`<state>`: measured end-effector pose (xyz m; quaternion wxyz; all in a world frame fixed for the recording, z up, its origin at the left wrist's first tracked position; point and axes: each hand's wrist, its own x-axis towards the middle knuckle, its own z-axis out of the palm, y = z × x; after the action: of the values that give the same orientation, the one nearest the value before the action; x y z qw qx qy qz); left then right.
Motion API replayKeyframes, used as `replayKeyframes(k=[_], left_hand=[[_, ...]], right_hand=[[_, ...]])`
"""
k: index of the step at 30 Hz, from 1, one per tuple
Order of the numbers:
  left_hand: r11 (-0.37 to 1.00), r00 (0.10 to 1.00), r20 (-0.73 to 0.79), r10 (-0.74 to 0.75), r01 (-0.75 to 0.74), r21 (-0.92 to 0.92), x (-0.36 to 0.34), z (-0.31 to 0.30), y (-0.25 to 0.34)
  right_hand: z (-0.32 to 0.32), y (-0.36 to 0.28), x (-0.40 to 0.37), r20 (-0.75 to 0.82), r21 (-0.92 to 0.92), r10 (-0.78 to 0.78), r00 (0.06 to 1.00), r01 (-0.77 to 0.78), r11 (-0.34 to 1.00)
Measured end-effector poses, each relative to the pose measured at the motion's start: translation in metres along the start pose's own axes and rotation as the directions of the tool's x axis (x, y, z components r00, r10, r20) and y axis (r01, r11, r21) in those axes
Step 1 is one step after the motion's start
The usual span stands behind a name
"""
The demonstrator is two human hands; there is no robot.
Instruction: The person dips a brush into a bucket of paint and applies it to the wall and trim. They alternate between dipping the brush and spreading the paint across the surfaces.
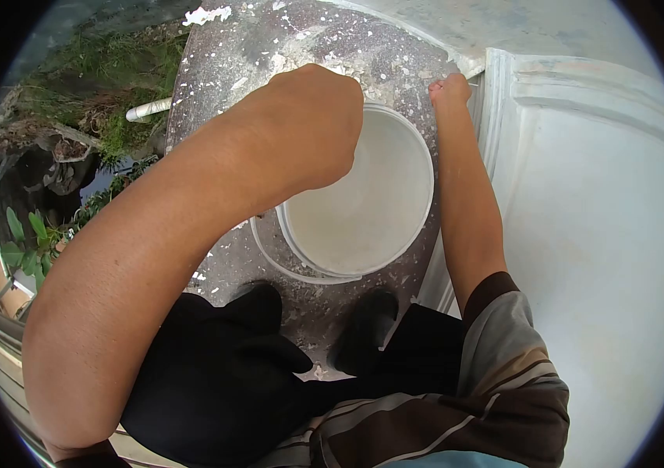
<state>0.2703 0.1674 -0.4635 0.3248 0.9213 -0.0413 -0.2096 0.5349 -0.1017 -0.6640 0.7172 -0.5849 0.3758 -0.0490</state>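
A white bucket (363, 191) of pale, cloudy liquid stands on the dark, paint-spattered floor, its thin handle lowered to the near left side. My left hand (320, 125) is over the bucket's upper left rim, back turned up and knuckles bent. Its fingertips are hidden underneath, and what it holds does not show. My right hand (450, 92) is farther right, beyond the bucket's upper right rim and beside the white moulding. Its fingers are curled closed, and anything in them is too small to make out.
White moulded trim (503, 117) and a pale panel (597, 210) rise on the right. My dark shoes (367, 327) stand below the bucket. White flakes (208, 15) lie on the floor. A white pipe (148, 109) sticks out at the left edge, near plants (28, 242).
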Motion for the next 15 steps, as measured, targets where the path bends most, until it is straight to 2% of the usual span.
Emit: replayKeyframes(k=[3, 6, 9, 13, 15], left_hand=[[1.0, 1.0, -0.011, 0.02, -0.019, 0.02, 0.0, 0.001, -0.001], [1.0, 1.0, 0.003, 0.022, -0.022, 0.013, 0.001, 0.002, 0.001], [0.999, 0.999, 0.018, 0.042, -0.042, 0.033, 0.002, -0.002, 0.002], [0.998, 0.995, -0.076, 0.067, -0.066, 0.013, -0.001, 0.003, -0.003], [0.998, 0.996, -0.053, 0.07, -0.07, -0.003, 0.001, 0.003, -0.003]], right_hand=[[-0.003, 0.004, -0.011, 0.021, -0.116, -0.064, 0.998, 0.066, 0.991], [0.01, -0.014, 0.009, 0.076, -0.157, -0.013, 0.997, 0.025, 0.987], [0.029, -0.01, 0.027, -0.114, -0.118, -0.068, 0.991, 0.055, 0.992], [0.023, -0.001, 0.027, -0.016, -0.289, -0.146, 0.989, 0.136, 0.948], [0.017, -0.008, 0.029, -0.031, -0.319, -0.132, 0.991, 0.115, 0.941]])
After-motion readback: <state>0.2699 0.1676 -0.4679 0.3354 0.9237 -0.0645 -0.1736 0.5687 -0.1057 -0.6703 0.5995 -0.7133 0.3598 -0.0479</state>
